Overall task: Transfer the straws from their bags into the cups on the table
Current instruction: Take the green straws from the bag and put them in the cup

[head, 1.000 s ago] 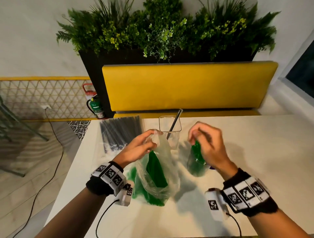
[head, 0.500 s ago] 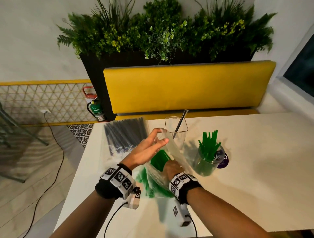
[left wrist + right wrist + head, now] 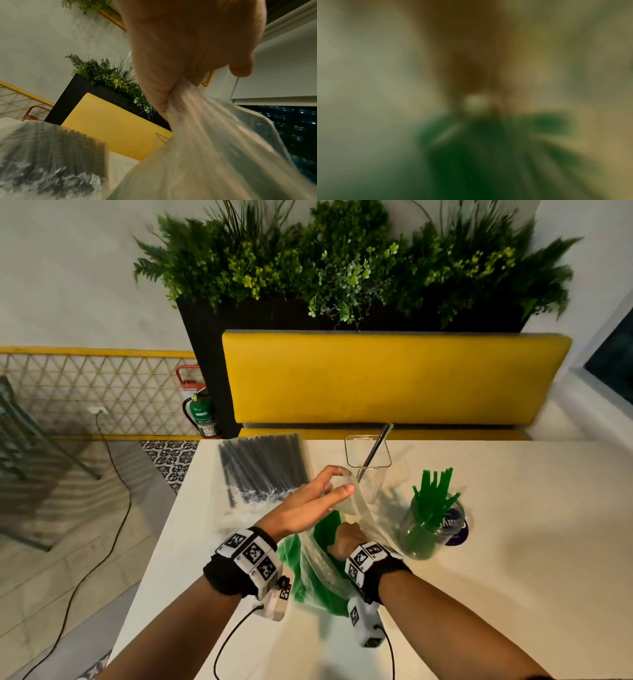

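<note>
My left hand (image 3: 342, 481) pinches the rim of a clear plastic bag (image 3: 363, 508) and holds its mouth up; the left wrist view shows the film (image 3: 214, 148) bunched in that hand (image 3: 173, 93). My right hand (image 3: 346, 539) is sunk into the bag among the green straws (image 3: 325, 530), its fingers hidden. The right wrist view is blurred, showing only green straws (image 3: 479, 155). A round clear cup (image 3: 411, 539) to the right holds several green straws (image 3: 435, 494). A square clear cup (image 3: 352, 453) behind the bag holds one black straw (image 3: 375, 450).
A bag of black straws (image 3: 263, 467) lies flat at the table's far left corner, also seen in the left wrist view (image 3: 51, 148). The white table (image 3: 531, 542) extends to the right. A yellow bench back (image 3: 394, 378) and a planter (image 3: 342, 261) stand behind it.
My right hand left the round cup, leaving green straws standing in it, and moved left and down into the bag. My left hand kept hold of the bag's rim.
</note>
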Motion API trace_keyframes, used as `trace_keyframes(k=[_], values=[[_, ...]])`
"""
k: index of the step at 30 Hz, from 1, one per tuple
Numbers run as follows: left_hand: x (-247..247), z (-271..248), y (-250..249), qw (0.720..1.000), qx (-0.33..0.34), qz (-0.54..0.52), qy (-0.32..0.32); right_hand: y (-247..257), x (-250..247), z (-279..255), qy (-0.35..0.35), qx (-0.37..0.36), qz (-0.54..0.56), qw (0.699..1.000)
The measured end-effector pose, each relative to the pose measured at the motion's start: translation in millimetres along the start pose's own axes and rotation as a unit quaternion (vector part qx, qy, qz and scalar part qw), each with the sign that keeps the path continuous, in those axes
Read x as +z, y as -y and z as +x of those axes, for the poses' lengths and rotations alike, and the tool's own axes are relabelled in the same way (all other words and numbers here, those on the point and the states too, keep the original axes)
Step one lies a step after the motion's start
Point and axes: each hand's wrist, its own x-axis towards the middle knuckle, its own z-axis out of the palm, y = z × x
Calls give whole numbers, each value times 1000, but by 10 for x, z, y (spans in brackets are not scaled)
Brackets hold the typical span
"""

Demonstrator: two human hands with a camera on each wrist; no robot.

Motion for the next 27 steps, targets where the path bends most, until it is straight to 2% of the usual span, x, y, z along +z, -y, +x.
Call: trace_keyframes(k=[4, 6, 9, 10, 11, 13, 17, 20, 21, 24, 26, 27], values=[[19, -24, 23, 1000, -8, 5, 2, 31, -25, 18, 7, -31, 19, 999], [11, -29, 41, 1000, -10, -6, -2, 27, -78, 12, 27, -24, 32, 999], [3, -7, 60, 999, -25, -23, 0, 23, -202, 31, 59, -48, 142, 987], [0, 2, 54, 999, -31, -26, 4, 29, -252, 33, 83, -34, 203, 975], [-1, 13, 38, 999, -34, -27, 7, 33, -284, 49, 123, 9, 286, 950], [-2, 24, 0, 999, -34, -24, 11, 15, -352, 63, 215, 82, 406, 884], [23, 55, -48, 999, -31, -16, 25, -167, -319, -75, 291, 94, 533, 789], [60, 69, -39, 999, -22, -2, 33, -362, -278, -232, 306, 91, 587, 744], [74, 78, -31, 999, -23, -1, 36, -435, -274, -301, 309, 91, 600, 732], [99, 99, -23, 998, -23, -15, 50, -629, -330, -539, 334, 66, 603, 722], [111, 116, -37, 997, -30, -34, 57, -764, -391, -765, 348, 33, 590, 728], [108, 116, -40, 997, -34, -49, 57, -833, -423, -905, 346, 9, 576, 741]])
